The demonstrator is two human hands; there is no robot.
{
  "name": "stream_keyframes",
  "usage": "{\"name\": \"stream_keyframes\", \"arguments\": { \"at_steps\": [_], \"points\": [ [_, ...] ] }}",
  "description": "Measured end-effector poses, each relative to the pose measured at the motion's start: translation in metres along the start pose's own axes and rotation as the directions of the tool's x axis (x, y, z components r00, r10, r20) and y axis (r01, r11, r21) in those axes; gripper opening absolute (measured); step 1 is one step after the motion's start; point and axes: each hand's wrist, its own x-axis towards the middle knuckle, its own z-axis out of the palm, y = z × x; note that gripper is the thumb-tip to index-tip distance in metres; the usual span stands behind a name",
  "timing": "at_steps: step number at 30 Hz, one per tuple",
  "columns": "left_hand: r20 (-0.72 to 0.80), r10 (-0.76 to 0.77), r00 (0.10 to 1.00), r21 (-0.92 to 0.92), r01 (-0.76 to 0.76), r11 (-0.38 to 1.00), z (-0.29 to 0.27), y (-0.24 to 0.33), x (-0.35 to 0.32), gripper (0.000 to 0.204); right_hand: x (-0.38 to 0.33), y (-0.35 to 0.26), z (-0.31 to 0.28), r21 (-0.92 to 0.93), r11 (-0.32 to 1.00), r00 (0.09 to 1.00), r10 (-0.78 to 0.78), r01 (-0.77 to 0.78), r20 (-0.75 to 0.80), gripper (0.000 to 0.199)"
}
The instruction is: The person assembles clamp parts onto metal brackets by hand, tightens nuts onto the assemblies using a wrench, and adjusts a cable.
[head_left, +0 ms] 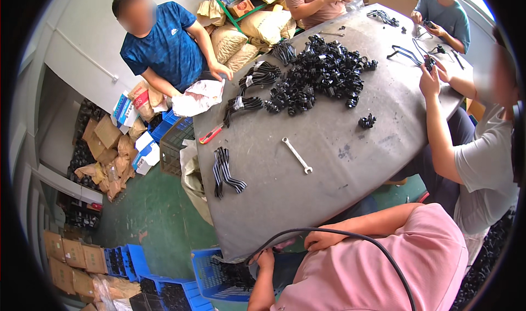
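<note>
My left hand is low by the table's near corner, over a blue crate of black parts. Its fingers are closed, and a black cable ends beside them; what they hold is not clear. Just below the near table edge, my right hand has curled fingers with hidden tips. On the grey tabletop lie a combination wrench, a red utility knife and bent black rods with pale stripes. Farther off sits a large heap of small black parts.
Bundled black rods lie left of the heap; a small black cluster lies to its right. Across the table, a person in blue handles a white bag. At right, a co-worker holds a black part. Cartons stand lower left.
</note>
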Motion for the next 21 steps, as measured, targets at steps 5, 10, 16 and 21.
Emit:
{"name": "stream_keyframes", "arguments": {
  "at_steps": [5, 10, 16, 21],
  "points": [
    [-0.025, 0.054, 0.998, -0.035, -0.055, 0.998, 0.000, -0.004, 0.001, 0.023, -0.013, -0.034, -0.047, 0.206, 0.971, 0.979, -0.154, 0.124, 0.135, 0.045],
    [0.003, -0.003, 1.000, 0.000, 0.003, 1.000, 0.010, -0.015, -0.006, 0.022, -0.025, -0.089, -0.149, 0.163, 0.985, 0.977, -0.022, 0.058, -0.211, 0.039],
    [-0.032, -0.005, 0.999, -0.101, 0.002, 0.995, 0.008, -0.007, 0.000, 0.022, -0.015, -0.129, -0.293, -0.037, 0.983, 0.609, -0.140, 0.180, -0.781, 0.050],
    [0.031, -0.093, 0.995, -0.021, 0.094, 0.995, 0.002, 0.000, -0.004, 0.026, 0.010, -0.166, -0.390, -0.173, 0.974, 0.434, -0.094, -0.146, -0.896, 0.065]
  ]
}}
